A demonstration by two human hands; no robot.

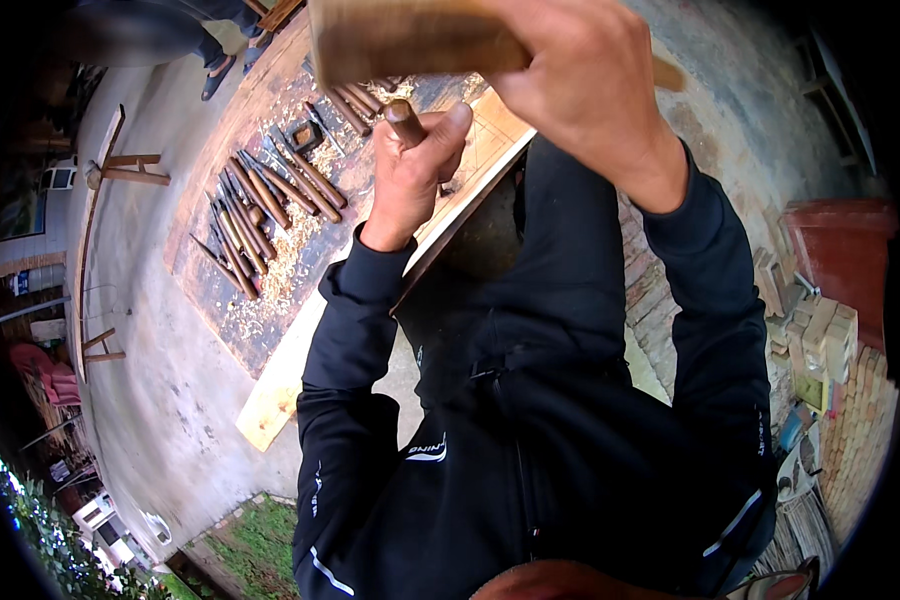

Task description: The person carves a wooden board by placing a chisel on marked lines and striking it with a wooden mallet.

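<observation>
My left hand [410, 175] is wrapped round the wooden handle of a chisel [404, 122], whose round butt sticks up above the fist. Its blade is mostly hidden by the hand. Under that hand lies a long pale wooden board [282, 385], with lines marked on its far part. My right hand [590, 95] grips a wooden mallet [425, 45], raised just above and beyond the chisel's butt and slightly blurred. The mallet head is apart from the chisel, and the handle's end pokes out past my right hand.
Left of the board, several wooden-handled carving tools [255, 205] lie among shavings on a dark worktable [210, 270]. A small dark box [305, 137] sits by them. Another person's foot [217, 78] shows at the far left. Stacked blocks [815, 335] stand at right.
</observation>
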